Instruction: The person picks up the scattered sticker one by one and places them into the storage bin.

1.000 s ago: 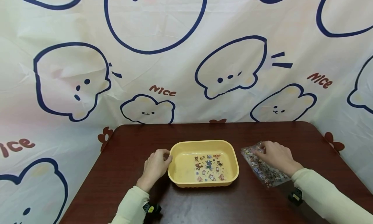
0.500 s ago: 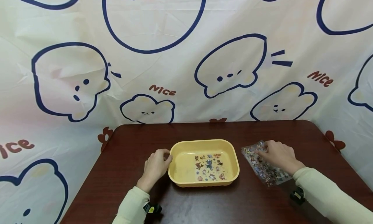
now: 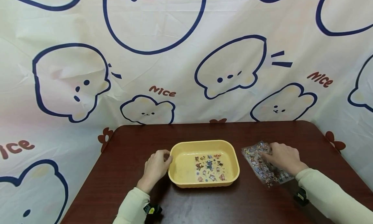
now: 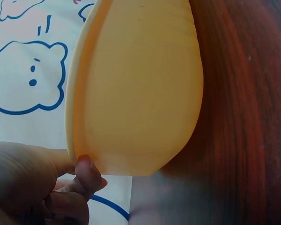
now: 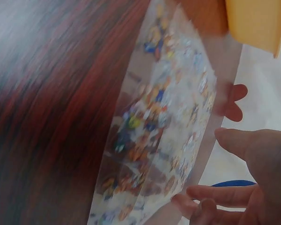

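Note:
A yellow plastic tray (image 3: 182, 165) sits on the table, with small colourful cartoon figures (image 3: 209, 167) at the right of its floor. At the tray's left end my left hand (image 3: 155, 168) pinches the rim; the left wrist view shows thumb and finger at the edge of the tray wall (image 4: 140, 89). Right of the tray lies a clear plastic bag (image 3: 259, 167) of small multicoloured pieces or printed figures. My right hand (image 3: 284, 157) is over its right side. In the right wrist view the thumb and fingers (image 5: 227, 194) stand apart beside the bag (image 5: 154, 112).
The dark reddish-brown wooden table (image 3: 134, 136) has rounded far corners. A pale cloth (image 3: 186, 75) with blue line-drawn animals hangs behind it and at both sides. Black wrist devices (image 3: 152, 209) are worn under both forearms.
My right hand has shifted slightly to the right across the bag, uncovering more of its upper part. The bag barely moves. The left hand and tray stay still.

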Available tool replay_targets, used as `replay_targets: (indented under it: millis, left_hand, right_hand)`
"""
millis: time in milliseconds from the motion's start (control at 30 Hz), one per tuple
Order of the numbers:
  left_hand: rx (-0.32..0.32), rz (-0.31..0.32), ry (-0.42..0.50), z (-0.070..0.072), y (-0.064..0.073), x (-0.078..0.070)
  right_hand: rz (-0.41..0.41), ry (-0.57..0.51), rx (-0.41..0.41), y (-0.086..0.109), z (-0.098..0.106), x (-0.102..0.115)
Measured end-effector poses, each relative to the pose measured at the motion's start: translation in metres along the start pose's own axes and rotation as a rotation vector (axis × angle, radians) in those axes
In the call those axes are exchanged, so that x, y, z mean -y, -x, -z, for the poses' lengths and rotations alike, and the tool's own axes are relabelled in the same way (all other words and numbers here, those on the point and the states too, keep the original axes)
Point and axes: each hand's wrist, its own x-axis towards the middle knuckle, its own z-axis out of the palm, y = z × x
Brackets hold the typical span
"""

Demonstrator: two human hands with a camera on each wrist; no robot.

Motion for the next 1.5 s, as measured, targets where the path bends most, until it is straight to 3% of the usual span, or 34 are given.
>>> replay_targets:
  millis: [200,633,1033,1500]
  left_hand:
    - [0.005,0.0,0.001,-0.001,0.001,0.001]
    - [0.018,0.006,0.006,0.0,0.0,0.0]
    - [0.011,-0.003,0.017,0.0,0.0,0.002]
    - [-0.002,-0.003,0.015,0.0,0.001,0.002]
  right_hand:
    - [0.009,0.067,0.025,0.002,-0.003,-0.008]
    - [-0.029,0.095,0.096,0.0,-0.002,-0.014]
    - [-0.089,-0.034,0.138,-0.002,-0.001,-0.02]
    - [-0.091,-0.069,0.121,-0.005,-0.004,-0.024]
